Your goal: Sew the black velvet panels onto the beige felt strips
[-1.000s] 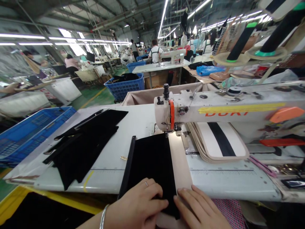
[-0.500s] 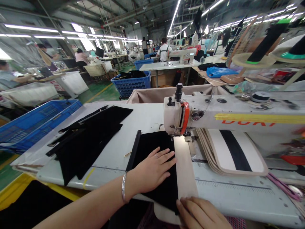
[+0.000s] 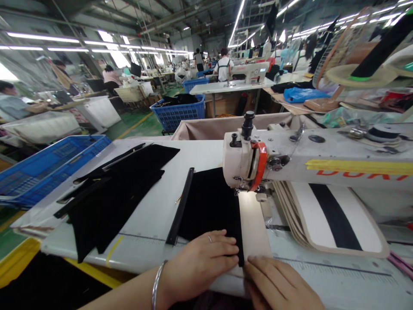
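A black fabric panel (image 3: 206,202) lies on the sewing machine bed, its right edge along a beige strip (image 3: 254,224). Both run under the presser foot of the sewing machine (image 3: 245,161). My left hand (image 3: 206,260), with a ring and a silver bangle, lies with its fingers stretched flat on the panel's near part. At the near end of the strip, my right hand (image 3: 280,280) has its fingers together over the strip, thumb mostly hidden beneath. A dark bar with a small gold zipper pull (image 3: 178,199) borders the panel's left side.
More black panels (image 3: 119,193) lie to the left on the table. Beige-edged pieces with a dark stripe (image 3: 335,215) are stacked under the machine arm. Blue crates (image 3: 51,163) and a yellow bin (image 3: 19,260) stand leftward. Thread cones (image 3: 380,51) rise at right; people work farther back.
The black panel has slid away from me under the presser foot. My left hand has drawn back toward its near edge; my right hand stays at the strip's near end.
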`<state>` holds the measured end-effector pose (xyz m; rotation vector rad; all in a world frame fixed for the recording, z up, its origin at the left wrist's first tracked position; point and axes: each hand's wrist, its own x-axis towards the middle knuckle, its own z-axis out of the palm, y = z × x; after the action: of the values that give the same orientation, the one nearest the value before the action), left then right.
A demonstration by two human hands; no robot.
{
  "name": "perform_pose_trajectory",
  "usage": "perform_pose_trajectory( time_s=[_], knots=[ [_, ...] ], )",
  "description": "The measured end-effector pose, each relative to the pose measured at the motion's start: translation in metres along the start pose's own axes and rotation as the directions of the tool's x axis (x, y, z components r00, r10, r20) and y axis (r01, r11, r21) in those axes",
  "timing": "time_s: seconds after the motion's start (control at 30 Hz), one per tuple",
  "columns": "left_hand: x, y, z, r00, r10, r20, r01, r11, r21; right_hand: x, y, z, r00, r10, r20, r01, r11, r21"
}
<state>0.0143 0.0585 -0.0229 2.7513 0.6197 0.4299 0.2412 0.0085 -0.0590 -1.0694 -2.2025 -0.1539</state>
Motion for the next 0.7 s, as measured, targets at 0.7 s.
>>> perform_pose_trajectory(
  time_s=[0.7],
  knots=[
    [0.024, -0.025, 0.001, 0.999, -0.003, 0.037, -0.004, 0.984, 0.176, 0.018, 0.017, -0.002, 0.993, 0.033, 0.112, -0.039, 0.998, 0.046]
  ],
)
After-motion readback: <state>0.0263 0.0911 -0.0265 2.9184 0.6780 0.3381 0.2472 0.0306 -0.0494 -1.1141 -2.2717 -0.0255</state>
